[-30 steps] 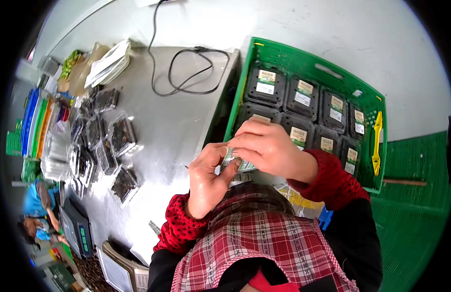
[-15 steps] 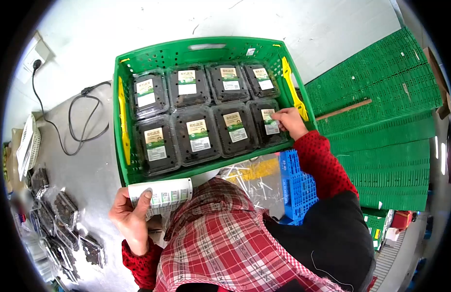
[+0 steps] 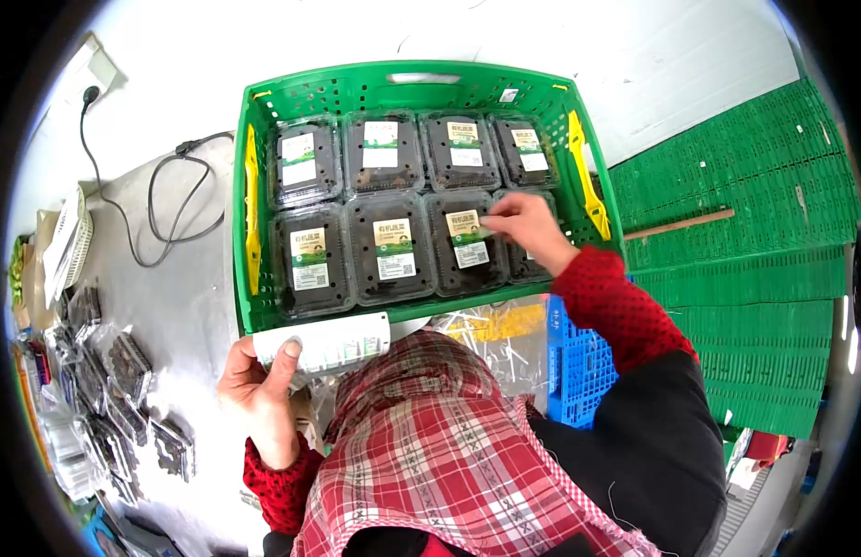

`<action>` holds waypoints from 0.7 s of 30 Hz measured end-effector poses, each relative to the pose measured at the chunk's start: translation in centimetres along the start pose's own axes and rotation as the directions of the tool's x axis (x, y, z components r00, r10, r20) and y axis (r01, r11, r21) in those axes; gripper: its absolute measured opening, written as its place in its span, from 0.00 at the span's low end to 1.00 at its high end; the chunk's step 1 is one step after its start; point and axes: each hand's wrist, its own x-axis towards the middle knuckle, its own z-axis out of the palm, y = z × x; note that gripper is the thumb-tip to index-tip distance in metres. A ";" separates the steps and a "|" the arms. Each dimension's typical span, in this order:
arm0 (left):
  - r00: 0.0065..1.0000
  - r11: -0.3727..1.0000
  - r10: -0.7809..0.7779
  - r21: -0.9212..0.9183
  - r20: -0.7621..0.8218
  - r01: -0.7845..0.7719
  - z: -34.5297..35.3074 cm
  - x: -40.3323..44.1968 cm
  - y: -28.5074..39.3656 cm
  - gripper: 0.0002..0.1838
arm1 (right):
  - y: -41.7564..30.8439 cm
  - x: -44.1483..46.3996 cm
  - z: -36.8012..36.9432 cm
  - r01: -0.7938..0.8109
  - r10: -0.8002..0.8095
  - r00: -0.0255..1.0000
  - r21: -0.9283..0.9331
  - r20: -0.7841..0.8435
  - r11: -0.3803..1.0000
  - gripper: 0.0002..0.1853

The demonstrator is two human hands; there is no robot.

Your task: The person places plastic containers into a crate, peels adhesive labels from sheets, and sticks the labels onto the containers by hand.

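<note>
My left hand (image 3: 263,385) pinches a strip of labels (image 3: 333,343) between thumb and fingers, just in front of the crate's near edge. Several clear-lidded dark boxes in two rows fill the green crate (image 3: 425,304), each bearing a white, cream and green label. Over the front row, my right hand (image 3: 528,226) has thumb and forefinger together at the right edge of the label on the third box (image 3: 466,243). Whether its fingertips grip anything is too small to tell. The box at the front right (image 3: 526,269) is partly hidden under this hand.
A metal table (image 3: 184,306) at the left holds a black cable (image 3: 152,209), a white basket (image 3: 73,241) and several packed clear boxes (image 3: 105,399). Stacked green crates (image 3: 737,278) stand at the right. A blue crate (image 3: 579,371) is below the green crate.
My right hand has moved left from the front-right box to the third box's label. My left hand still holds the label strip. The view has shifted slightly.
</note>
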 end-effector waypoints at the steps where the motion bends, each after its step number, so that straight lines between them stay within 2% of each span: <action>1: 1.000 0.998 -0.006 -0.059 -0.020 0.005 0.1 0.0 0.0 0.09 | 0.0 0.2 1.5 -0.012 0.008 1.000 0.122 0.030 0.992 0.17; 2: 1.000 0.998 0.000 -0.056 -0.005 -0.001 -0.2 -0.2 -0.1 0.08 | 0.8 0.9 2.1 -0.008 0.003 0.999 0.126 0.038 0.992 0.17; 4: 0.999 0.999 -0.031 -0.039 -0.034 0.030 -0.3 -0.5 0.7 0.07 | 1.9 2.2 3.2 0.178 -0.156 0.982 -0.258 0.103 0.950 0.17; 5: 0.996 0.998 -0.064 -0.024 -0.056 0.063 -0.3 -0.6 1.1 0.07 | 1.8 2.2 3.0 0.191 -0.164 0.978 -0.252 0.126 0.949 0.17; 6: 0.995 0.996 -0.079 -0.038 -0.058 0.077 -0.4 -0.5 1.2 0.06 | 0.3 1.9 2.8 0.284 -0.247 0.958 -0.550 0.143 0.785 0.17; 7: 0.991 0.996 -0.091 -0.032 -0.103 0.088 -0.7 -0.6 1.2 0.05 | -1.5 1.7 3.3 0.356 -0.334 0.922 -0.770 0.196 0.529 0.18; 9: 0.987 0.991 -0.104 -0.091 -0.118 0.094 -1.1 -0.7 0.9 0.05 | -6.0 0.0 4.4 0.342 -0.295 0.940 -0.451 0.174 0.825 0.23; 11: 0.989 0.988 -0.099 -0.132 -0.111 0.084 -1.3 -0.5 0.7 0.05 | -13.2 -5.7 7.4 0.689 -0.650 0.705 -0.057 0.283 0.723 0.27; 13: 0.992 0.983 -0.087 -0.167 -0.094 0.071 -1.1 -0.5 0.8 0.05 | -16.5 -9.3 10.0 0.684 -0.702 0.598 0.210 0.388 0.699 0.23; 15: 0.994 0.983 -0.064 -0.176 -0.091 0.047 -1.4 -0.5 0.9 0.05 | -16.0 -10.1 11.7 0.570 -0.612 0.619 0.255 0.492 0.781 0.21; 16: 0.992 0.985 0.080 -0.146 -0.096 -0.094 -1.5 -0.1 0.6 0.04 | -16.3 -10.4 11.8 0.489 -0.538 0.634 0.251 0.555 0.835 0.14; 17: 0.992 0.985 0.078 -0.146 -0.102 -0.092 -1.9 -0.1 0.6 0.04 | -16.1 -10.4 12.0 0.488 -0.537 0.630 0.252 0.561 0.836 0.14; 19: 0.997 0.985 0.076 -0.153 -0.012 -0.077 -2.7 -0.1 0.9 0.05 | -15.8 -10.3 12.4 0.465 -0.481 0.627 0.201 0.614 0.862 0.08; 20: 1.000 0.985 -0.021 -0.171 0.000 0.021 -3.1 -0.4 1.0 0.06 | -15.9 -10.5 12.5 0.390 -0.412 0.641 0.187 0.648 0.902 0.08; 21: 1.000 0.985 -0.026 -0.171 -0.001 0.025 -3.2 -0.6 0.7 0.06 | -16.0 -10.6 12.5 0.387 -0.408 0.641 0.186 0.650 0.903 0.08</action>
